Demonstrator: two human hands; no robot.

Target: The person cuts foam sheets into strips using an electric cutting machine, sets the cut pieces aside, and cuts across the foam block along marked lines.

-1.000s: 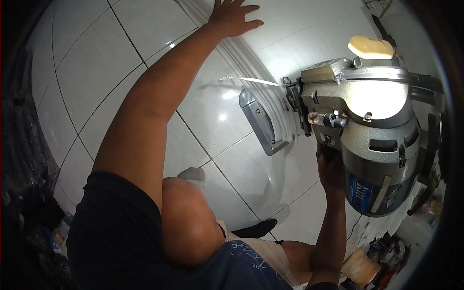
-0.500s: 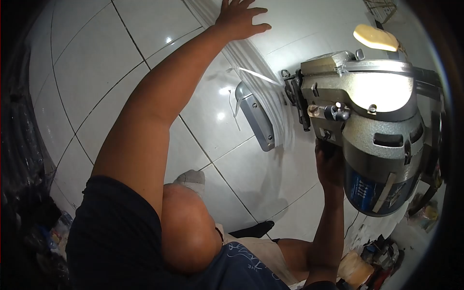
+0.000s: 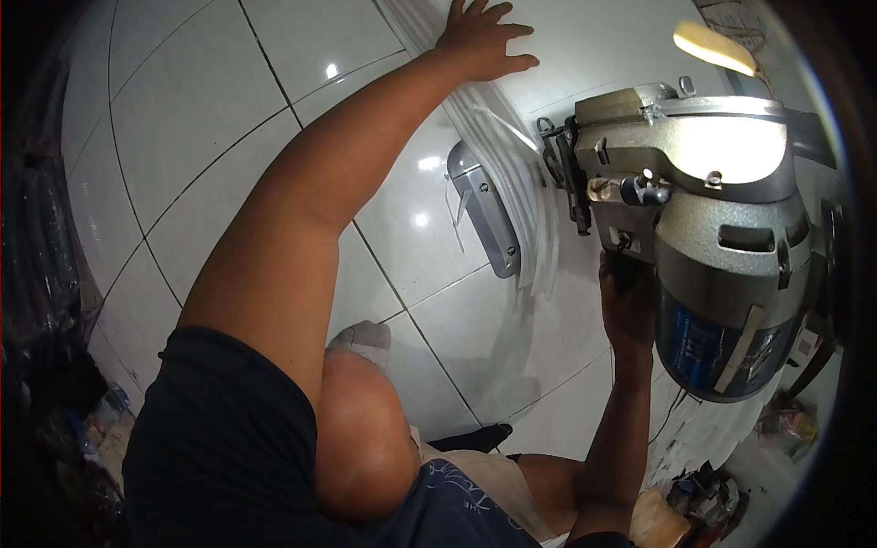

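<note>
Head view, white strap now slanting steeper, left hand outspread

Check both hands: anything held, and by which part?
Left hand: nothing held, fingers spread over the pleated plastic. Right hand: cannot tell; its fingers are mostly hidden behind the metal machine, so any grip point is unseen.

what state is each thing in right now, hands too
machine, top brightly lit, running or not unclear
left hand, open, fingers spread
right hand, partly hidden by the machine, grip unclear
white strips, bunched lengthwise
grey panel, partly overlapped by the strips
</note>
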